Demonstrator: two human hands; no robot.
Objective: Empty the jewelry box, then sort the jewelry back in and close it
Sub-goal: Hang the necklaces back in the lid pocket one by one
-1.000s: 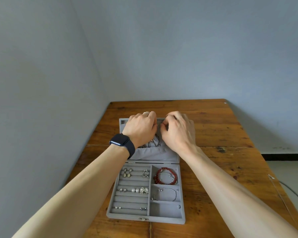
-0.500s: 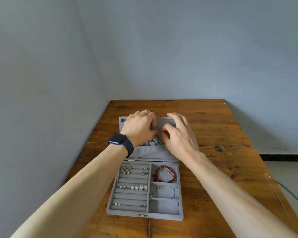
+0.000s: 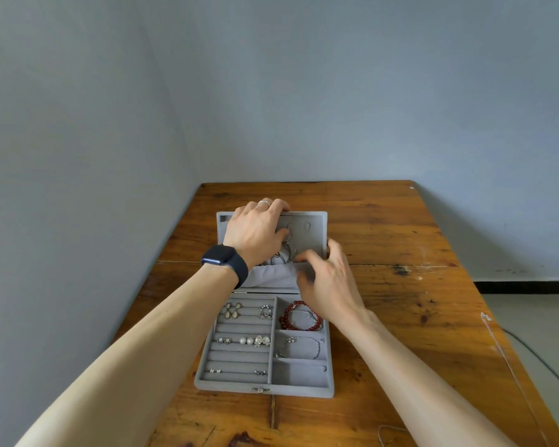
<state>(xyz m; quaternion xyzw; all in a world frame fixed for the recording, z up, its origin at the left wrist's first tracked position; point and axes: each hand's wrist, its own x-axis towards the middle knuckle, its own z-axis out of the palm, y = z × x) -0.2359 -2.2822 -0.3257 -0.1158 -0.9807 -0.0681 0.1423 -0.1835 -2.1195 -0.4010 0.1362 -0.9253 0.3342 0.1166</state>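
Head view:
- The jewelry box (image 3: 233, 387) is open on the wooden table (image 3: 400, 240), towards its left side. Opened out, its long axis runs straight away from you. The clasp (image 3: 260, 390) is on the near edge, and the lid (image 3: 313, 233) is folded back flat toward the far wall.
- In the tray's left half, the ring rolls hold drop earrings (image 3: 233, 311) in the far row, pearl studs (image 3: 246, 341) in the middle row and tiny studs in the near row.
- In the right half, the red bead bracelet (image 3: 286, 314) is in the far compartment. The silver chain bracelet (image 3: 315, 348) is in the middle one. There's one small piece in the near one, too small to identify.
- The necklace chains (image 3: 288, 253) hang on the inside of the lid, with their lower ends in the fabric pocket (image 3: 271, 277).
- Your left hand (image 3: 255, 233) holds the lid, fingers curled over its far rim and thumb at the chains. It has a smartwatch (image 3: 220, 254) on the wrist and a ring (image 3: 264, 203) on one finger.
- Your right hand (image 3: 329, 285) is at the pocket's right edge with its fingertips by the chains. It's motion-blurred, so I can't tell whether it's pinching anything.
- A cable (image 3: 536, 356) lies on the floor to the right.
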